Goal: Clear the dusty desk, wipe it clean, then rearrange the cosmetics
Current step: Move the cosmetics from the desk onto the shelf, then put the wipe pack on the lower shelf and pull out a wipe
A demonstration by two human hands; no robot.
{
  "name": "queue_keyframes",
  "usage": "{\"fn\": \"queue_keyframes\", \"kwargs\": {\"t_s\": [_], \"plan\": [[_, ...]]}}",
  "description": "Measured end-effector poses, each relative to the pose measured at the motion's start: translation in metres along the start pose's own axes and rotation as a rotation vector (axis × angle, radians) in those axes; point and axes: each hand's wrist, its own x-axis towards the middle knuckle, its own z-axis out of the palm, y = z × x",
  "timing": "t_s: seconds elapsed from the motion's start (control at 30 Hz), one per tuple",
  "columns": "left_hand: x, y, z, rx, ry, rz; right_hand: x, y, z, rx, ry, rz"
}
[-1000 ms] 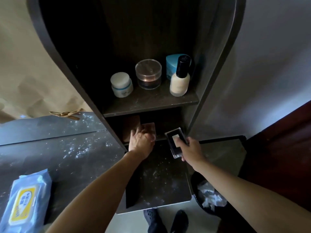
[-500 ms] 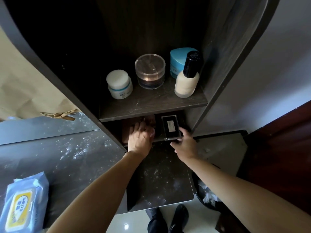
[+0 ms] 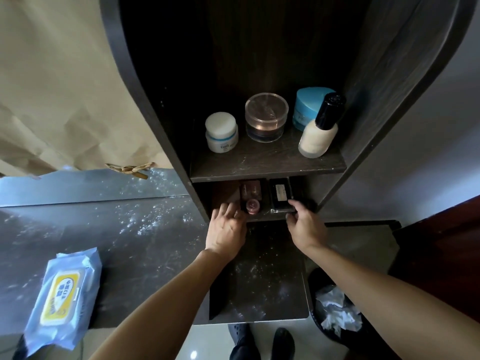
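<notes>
A tall dark shelf unit (image 3: 267,166) stands on the dusty dark desk (image 3: 109,229). In its low compartment lie a brown palette (image 3: 250,190), a small round pink jar (image 3: 252,206) and a black compact case (image 3: 280,197). My right hand (image 3: 305,226) pinches the near edge of the black case at the compartment's mouth. My left hand (image 3: 226,228) reaches in at the left, its straight fingers touching a brown item (image 3: 225,194) beside the palette. On the shelf above stand a white cream jar (image 3: 221,132), a clear-lidded jar (image 3: 266,116), a blue jar (image 3: 307,106) and a foundation bottle (image 3: 319,131).
A blue pack of wet wipes (image 3: 65,292) lies at the desk's front left. White dust specks cover the desk, thickest near the shelf unit. A black bin (image 3: 335,315) with crumpled tissue stands on the floor at the right. Brown paper (image 3: 59,81) hangs at the back left.
My right hand has carried the black case forward into the low compartment and laid it flat. My left hand has slid left, uncovering the palette and the pink jar.
</notes>
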Motion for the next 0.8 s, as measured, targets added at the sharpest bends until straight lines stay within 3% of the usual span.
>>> {"fn": "queue_keyframes", "kwargs": {"t_s": [0.27,0.6,0.8], "plan": [[-0.114,-0.027,-0.024,-0.019,0.024,-0.271,-0.059,-0.034,0.031,0.047,-0.218,-0.277],[-0.275,-0.096,-0.070,0.017,-0.019,-0.697,-0.132,-0.134,0.091,0.046,-0.490,-0.496],[-0.342,-0.153,-0.084,-0.017,-0.086,-0.839,-0.166,-0.196,0.133,0.026,-0.570,-0.554]]}}
